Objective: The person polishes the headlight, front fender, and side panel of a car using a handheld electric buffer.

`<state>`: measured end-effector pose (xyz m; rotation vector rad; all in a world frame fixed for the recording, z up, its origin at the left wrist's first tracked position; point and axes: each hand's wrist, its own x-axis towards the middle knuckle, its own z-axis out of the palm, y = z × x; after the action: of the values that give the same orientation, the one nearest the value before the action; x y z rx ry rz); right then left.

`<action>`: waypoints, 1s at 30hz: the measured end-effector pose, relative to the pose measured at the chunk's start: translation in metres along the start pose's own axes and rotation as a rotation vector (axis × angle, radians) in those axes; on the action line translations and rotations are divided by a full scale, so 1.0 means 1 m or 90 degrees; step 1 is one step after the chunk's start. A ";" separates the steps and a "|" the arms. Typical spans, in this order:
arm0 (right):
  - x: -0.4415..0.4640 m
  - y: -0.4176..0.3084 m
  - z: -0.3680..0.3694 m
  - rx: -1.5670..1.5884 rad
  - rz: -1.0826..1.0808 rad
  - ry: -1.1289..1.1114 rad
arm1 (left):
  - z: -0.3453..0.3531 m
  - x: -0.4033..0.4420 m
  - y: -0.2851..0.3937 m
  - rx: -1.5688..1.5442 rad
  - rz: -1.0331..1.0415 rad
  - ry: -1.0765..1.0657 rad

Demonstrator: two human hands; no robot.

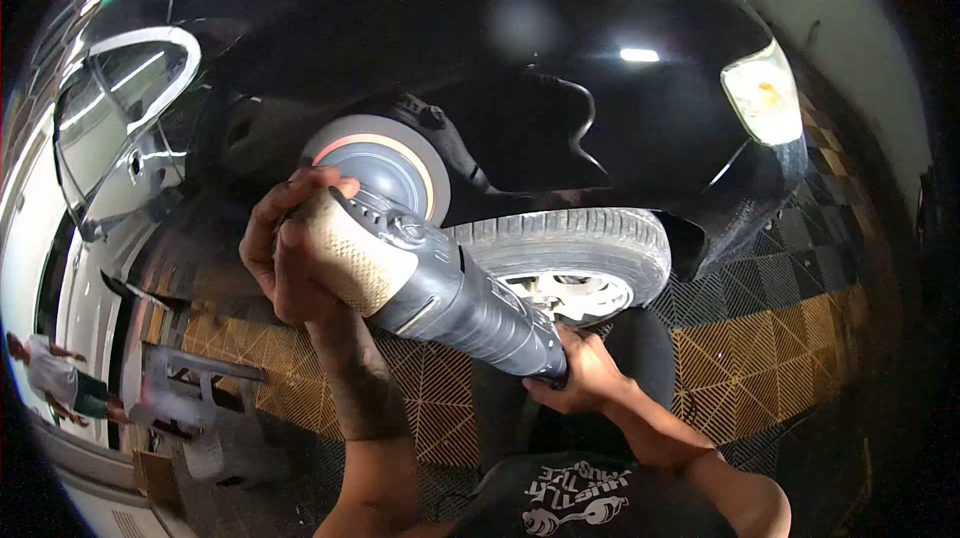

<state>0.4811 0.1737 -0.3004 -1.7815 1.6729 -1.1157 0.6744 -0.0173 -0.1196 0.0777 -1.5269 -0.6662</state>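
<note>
A black rotary polisher (480,308) with a pale textured head cover (362,256) lies diagonally in front of me. My left hand (285,243) is wrapped around the head, fingers curled over its top. At the rear end, my right hand (585,373) grips the narrow body. The round polishing pad (440,170), grey with an orange ring, is against or very near the glossy black car fender (520,138), above the wheel arch; exact contact cannot be told. The pad's face is turned away from me, and its backing looks smeared as if spinning.
The car's front tyre (560,238) is just below the polisher. A lit headlight (765,93) is at the right, a side mirror (150,48) at the left. Black and yellow grid tiles (740,368) cover the floor. Another person (60,373) stands far left, near a grey cart (215,418).
</note>
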 end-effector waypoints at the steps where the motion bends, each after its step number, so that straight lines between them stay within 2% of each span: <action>1: -0.002 -0.009 -0.005 0.000 0.050 0.002 | 0.012 -0.003 0.000 0.022 0.012 0.057; 2: -0.005 -0.007 -0.008 -0.003 0.057 0.009 | 0.021 -0.005 0.001 0.043 0.024 0.115; 3: -0.009 -0.005 -0.010 0.006 0.061 0.023 | 0.020 -0.002 0.004 0.032 -0.015 0.057; 6: -0.020 -0.008 -0.025 0.046 0.078 0.074 | 0.059 -0.010 0.007 -0.038 -0.004 0.096; 8: -0.031 -0.004 -0.038 0.090 0.141 0.028 | 0.071 -0.009 0.006 -0.074 0.004 0.117; 10: -0.037 -0.004 -0.045 0.106 0.172 0.048 | 0.075 0.002 0.002 -0.098 0.004 -0.053; 11: -0.041 0.000 -0.048 0.105 0.167 0.059 | 0.074 0.002 -0.011 -0.061 0.052 -0.101; 15: -0.055 0.011 -0.065 0.089 0.198 0.067 | 0.113 0.003 -0.002 -0.117 -0.001 -0.121; 21: -0.072 0.032 -0.076 0.169 0.205 0.165 | 0.169 0.007 -0.001 -0.173 0.012 -0.196; 23: -0.078 0.039 -0.081 0.174 0.219 0.180 | 0.191 0.009 -0.004 -0.183 0.047 -0.216; 26: -0.096 0.059 -0.086 0.176 0.261 0.171 | 0.224 0.010 -0.001 -0.220 0.020 -0.256; 28: -0.101 0.066 -0.084 0.222 0.288 0.291 | 0.249 0.011 -0.003 -0.188 0.014 -0.263; 29: -0.100 0.060 -0.090 0.216 0.301 0.304 | 0.261 0.010 0.000 -0.251 -0.036 -0.274; 30: -0.108 0.079 -0.078 0.251 0.303 0.353 | 0.272 0.011 -0.007 -0.210 0.044 -0.266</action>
<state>0.3782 0.2810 -0.3445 -0.8097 1.8620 -1.6479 0.4178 0.0687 -0.0915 -0.3843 -1.7846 -0.9102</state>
